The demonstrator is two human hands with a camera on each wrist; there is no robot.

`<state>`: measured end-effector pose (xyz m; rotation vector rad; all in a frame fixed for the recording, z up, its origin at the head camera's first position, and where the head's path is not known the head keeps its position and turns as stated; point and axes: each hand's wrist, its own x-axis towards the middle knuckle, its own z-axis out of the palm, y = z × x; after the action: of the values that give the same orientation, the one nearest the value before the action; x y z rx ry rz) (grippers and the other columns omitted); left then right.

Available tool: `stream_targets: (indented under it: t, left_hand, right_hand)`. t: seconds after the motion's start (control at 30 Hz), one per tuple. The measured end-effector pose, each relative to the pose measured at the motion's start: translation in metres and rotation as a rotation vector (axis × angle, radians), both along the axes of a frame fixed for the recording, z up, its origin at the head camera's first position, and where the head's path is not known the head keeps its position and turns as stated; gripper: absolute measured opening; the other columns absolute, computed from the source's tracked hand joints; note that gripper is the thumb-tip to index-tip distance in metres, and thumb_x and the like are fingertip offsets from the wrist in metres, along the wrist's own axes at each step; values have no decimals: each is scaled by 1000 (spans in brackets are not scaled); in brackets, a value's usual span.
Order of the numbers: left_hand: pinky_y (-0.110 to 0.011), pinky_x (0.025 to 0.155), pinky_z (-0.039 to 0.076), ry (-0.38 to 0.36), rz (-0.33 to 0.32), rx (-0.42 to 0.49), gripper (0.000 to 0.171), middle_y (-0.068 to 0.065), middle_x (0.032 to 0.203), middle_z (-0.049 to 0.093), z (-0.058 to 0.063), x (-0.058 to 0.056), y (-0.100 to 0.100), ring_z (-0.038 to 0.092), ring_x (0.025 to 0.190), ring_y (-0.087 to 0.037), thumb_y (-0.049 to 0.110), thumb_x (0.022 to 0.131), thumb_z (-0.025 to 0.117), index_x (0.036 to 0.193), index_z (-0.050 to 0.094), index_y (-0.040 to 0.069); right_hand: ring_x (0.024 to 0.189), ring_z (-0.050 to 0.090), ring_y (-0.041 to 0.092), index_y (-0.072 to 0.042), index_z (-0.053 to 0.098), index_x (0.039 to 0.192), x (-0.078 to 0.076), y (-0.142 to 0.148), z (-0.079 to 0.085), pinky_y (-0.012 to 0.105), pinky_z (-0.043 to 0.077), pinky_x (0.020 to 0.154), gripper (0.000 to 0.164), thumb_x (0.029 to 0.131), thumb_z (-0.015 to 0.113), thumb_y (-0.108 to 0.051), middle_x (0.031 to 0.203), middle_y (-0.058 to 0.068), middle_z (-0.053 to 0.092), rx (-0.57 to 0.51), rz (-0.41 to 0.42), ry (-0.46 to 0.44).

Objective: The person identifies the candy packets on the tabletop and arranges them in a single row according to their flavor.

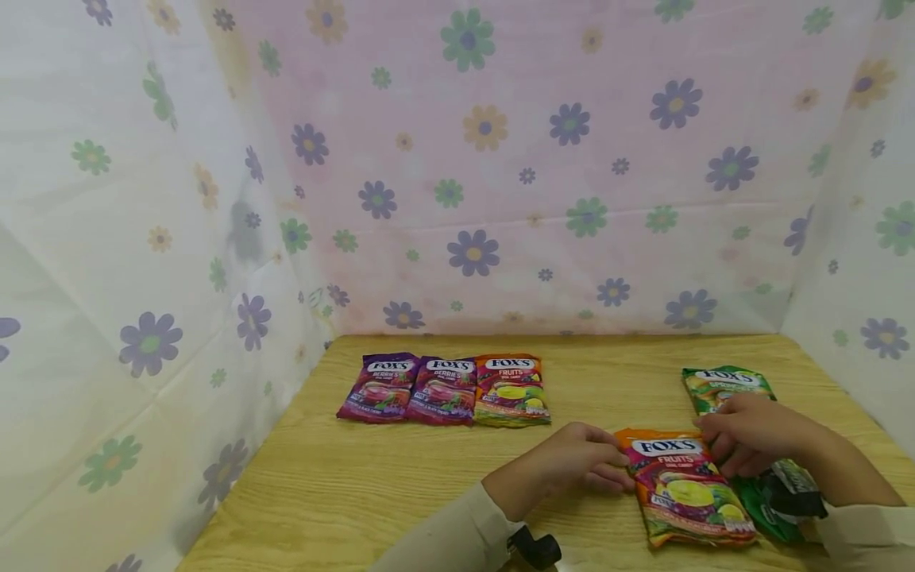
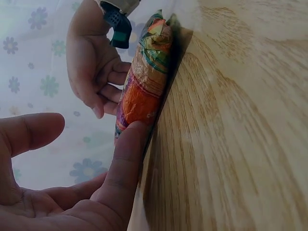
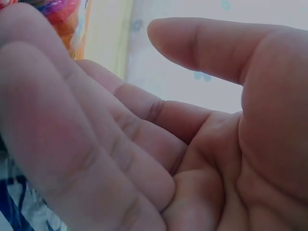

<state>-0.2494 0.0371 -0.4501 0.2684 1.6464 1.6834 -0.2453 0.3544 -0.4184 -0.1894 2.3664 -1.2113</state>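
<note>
A FOX'S Fruits candy bag (image 1: 689,496), orange and magenta, lies face up at the front right of the table between two hands. The left hand (image 1: 565,469) is at its left edge; in the left wrist view a fingertip touches the bag's side (image 2: 139,103), thumb held away. Over the bag's upper right edge is the right hand (image 1: 761,433), its fingers loosely bent. The right wrist view shows the right thumb (image 3: 192,45) well apart from the fingers, nothing pinched between. Green candy bags (image 1: 729,384) lie partly hidden behind and beneath the right hand and forearm.
Toward the back left, two purple FOX'S Berries bags (image 1: 382,389) and another Fruits bag (image 1: 511,391) lie side by side in a row. Flowered cloth (image 1: 500,183) hangs behind the wooden table (image 1: 343,492) and along both sides.
</note>
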Motion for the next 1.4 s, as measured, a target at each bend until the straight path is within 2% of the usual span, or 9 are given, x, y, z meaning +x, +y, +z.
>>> stream_targets:
  t: [0.2, 0.37, 0.6, 0.73, 0.83, 0.97, 1.23, 1.4]
  left_hand:
    - [-36, 81, 64, 53, 33, -19, 27, -13, 105, 74, 3, -1, -4, 77, 99, -33, 12, 99, 66, 123, 64, 0]
    - [-36, 81, 64, 85, 60, -43, 28, -13, 104, 76, 3, -9, -12, 78, 96, -30, 15, 99, 68, 123, 65, 1]
    - [-36, 81, 64, 91, 97, -60, 37, -11, 107, 76, 2, -17, -21, 78, 97, -30, 17, 100, 68, 131, 62, -1]
    - [-36, 76, 65, 88, 52, -77, 31, -13, 105, 76, 2, -17, -23, 78, 92, -31, 17, 98, 68, 124, 64, -1]
    - [-35, 71, 65, 65, -9, -89, 24, -13, 104, 76, 3, -16, -22, 79, 86, -29, 17, 99, 67, 118, 67, 2]
    - [-32, 67, 64, 41, -48, -90, 20, -11, 104, 76, 3, -13, -21, 77, 79, -22, 17, 98, 67, 114, 68, 5]
    - [-35, 73, 65, 47, -67, -53, 27, -14, 107, 76, 1, -14, -22, 78, 87, -26, 18, 102, 62, 124, 64, 3]
    - [-35, 71, 65, 53, -32, -41, 38, -13, 106, 76, 2, -14, -22, 78, 86, -25, 19, 100, 65, 133, 59, 1]
  right_hand:
    - [75, 77, 32, 11, 66, 114, -2, -4, -4, 44, 63, 64, 46, 110, 49, -32, 93, 14, 78, -37, 7, 20]
    - [80, 77, 29, 9, 71, 112, -5, -9, -7, 41, 64, 68, 47, 110, 49, -33, 97, 12, 78, -72, 29, 11]
    - [86, 77, 30, 13, 65, 125, -7, -15, -7, 41, 64, 73, 50, 109, 50, -32, 102, 11, 77, -86, -5, 3]
    - [76, 77, 30, 11, 69, 118, -5, -16, -7, 42, 64, 67, 45, 108, 51, -29, 93, 13, 77, -39, -10, 19]
    - [68, 75, 28, 8, 71, 113, -3, -17, -8, 42, 63, 61, 41, 107, 53, -28, 83, 14, 76, -4, 11, 7]
    - [63, 74, 25, 3, 71, 116, 1, -20, -10, 40, 62, 58, 40, 106, 55, -32, 76, 14, 75, 34, 14, -33]
    - [62, 73, 28, 0, 72, 106, 1, -23, -13, 42, 62, 56, 37, 106, 56, -33, 71, 12, 72, 41, 20, -23]
    - [61, 72, 28, 0, 70, 101, 0, -27, -11, 42, 61, 55, 36, 106, 55, -32, 68, 10, 69, 10, 20, 4]
